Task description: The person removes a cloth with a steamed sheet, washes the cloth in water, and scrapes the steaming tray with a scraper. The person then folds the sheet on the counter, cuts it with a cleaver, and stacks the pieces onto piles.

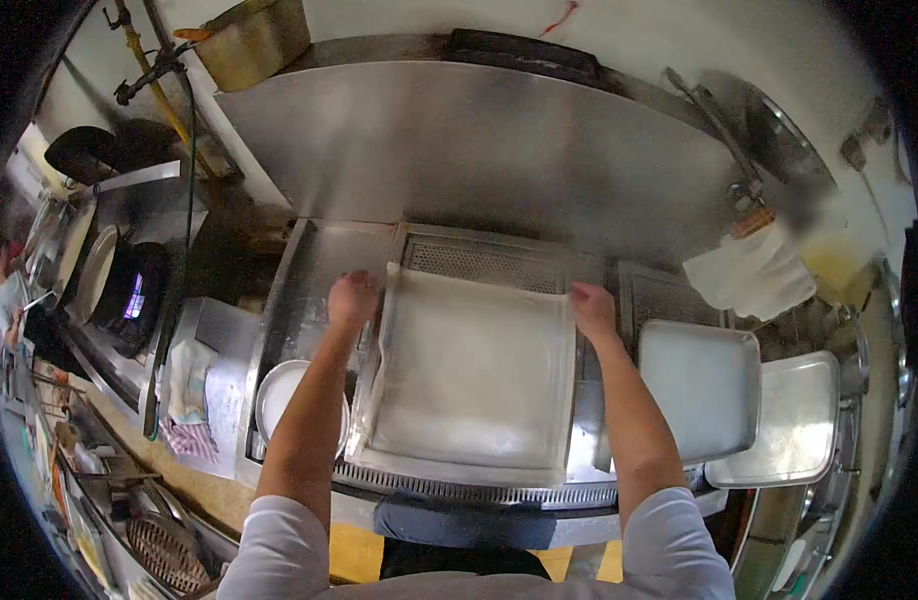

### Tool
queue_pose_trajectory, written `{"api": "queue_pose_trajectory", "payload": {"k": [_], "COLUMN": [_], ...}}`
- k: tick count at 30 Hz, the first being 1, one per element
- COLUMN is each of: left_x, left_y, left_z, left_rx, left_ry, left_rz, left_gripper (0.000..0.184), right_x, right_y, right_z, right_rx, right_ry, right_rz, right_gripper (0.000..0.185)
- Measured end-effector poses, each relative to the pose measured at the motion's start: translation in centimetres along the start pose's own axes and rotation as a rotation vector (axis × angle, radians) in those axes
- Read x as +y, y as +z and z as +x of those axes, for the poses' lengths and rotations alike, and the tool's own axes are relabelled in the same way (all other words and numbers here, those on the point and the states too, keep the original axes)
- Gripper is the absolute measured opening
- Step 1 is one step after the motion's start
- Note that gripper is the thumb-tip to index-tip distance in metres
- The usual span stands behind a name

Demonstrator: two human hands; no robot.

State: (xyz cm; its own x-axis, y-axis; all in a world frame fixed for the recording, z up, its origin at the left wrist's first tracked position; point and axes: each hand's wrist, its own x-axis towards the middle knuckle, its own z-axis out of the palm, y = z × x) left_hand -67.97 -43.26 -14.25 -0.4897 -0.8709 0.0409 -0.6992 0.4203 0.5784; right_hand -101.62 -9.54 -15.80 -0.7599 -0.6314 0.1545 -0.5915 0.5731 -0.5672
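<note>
A single camera sits on the person's head, facing forward and steeply down at the nearby desk (pixel 341 246). Its wide, rounded view centres between the left hand (pixel 354 298) and right hand (pixel 593 308), spanning from the white sleeves (pixel 283 550) at the bottom to the pale wall (pixel 679 40) at the top.

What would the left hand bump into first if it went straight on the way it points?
Probably the metal panel behind, though the left hand's height and depth are hard to judge.
</note>
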Motion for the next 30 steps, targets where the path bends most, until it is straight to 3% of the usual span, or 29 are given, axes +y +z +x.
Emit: {"api": "queue_pose_trajectory", "payload": {"k": [6,12,15,20,30], "left_x": [1.6,2.2,3.2,5.0,5.8], "left_y": [2.2,2.5,0.9,-5.9,-22.2], "left_z": [2.4,2.5,0.6,-6.9,-35.4], "left_rx": [0.078,0.219,0.360,0.587,0.962], "left_ry": [0.130,0.099,0.128,0.258,0.086], "left_rz": [0.006,-0.120,-0.222,-0.432,-0.584], "left_gripper": [0.029,0.014,0.007,0.010,0.005], "right_x": [-0.3,1.9,-1.2,-7.6,-19.2], "right_y": [1.7,3.3,-0.7,-11.3,-27.5], "right_z": [1.1,2.0,-0.1,-7.5,-26.6], "right_rx": [-0.010,0.045,0.089,0.195,0.311], "right_ry": [0.057,-0.153,-0.017,-0.166,-0.588], "right_rz": [-0.032,-0.213,0.043,0.136,0.195], "right_gripper": [0.020,0.011,0.007,0.005,0.010]}}
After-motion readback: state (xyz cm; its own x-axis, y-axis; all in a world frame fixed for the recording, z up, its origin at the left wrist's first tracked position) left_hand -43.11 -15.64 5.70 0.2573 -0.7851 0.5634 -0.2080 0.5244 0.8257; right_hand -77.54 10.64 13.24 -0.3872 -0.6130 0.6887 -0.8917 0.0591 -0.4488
